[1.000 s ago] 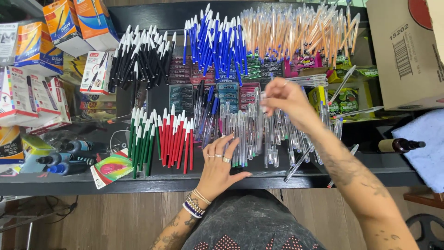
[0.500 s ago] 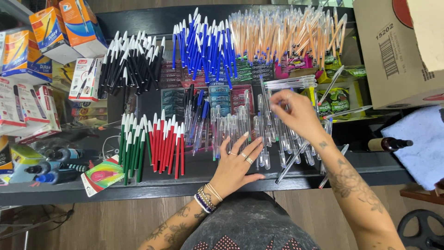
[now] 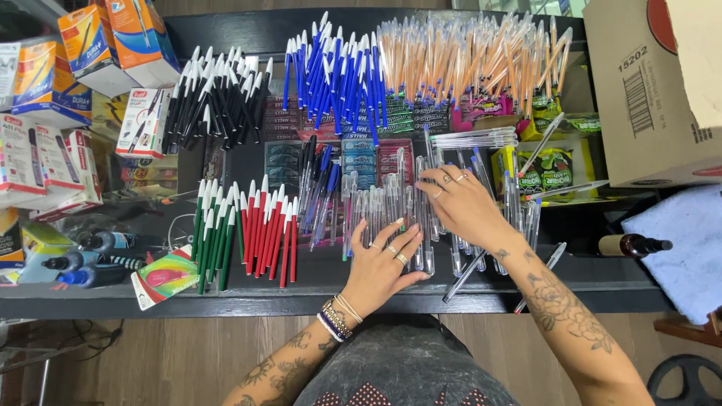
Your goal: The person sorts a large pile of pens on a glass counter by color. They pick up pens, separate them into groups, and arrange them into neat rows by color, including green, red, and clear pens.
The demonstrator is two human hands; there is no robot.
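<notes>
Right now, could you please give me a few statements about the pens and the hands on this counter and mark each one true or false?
1. The left hand lies flat on the clear-barrelled pens. True.
2. The right hand holds a red pen in the air. False: it rests fingers-down on the clear pens.
3. The red pens lie directly right of the green pens. True.
4. The blue-capped pens lie at the near edge of the counter. False: they lie at the far side, between the black-capped pens and the orange-barrelled pens.
5. A cardboard box stands at the far right. True.
</notes>
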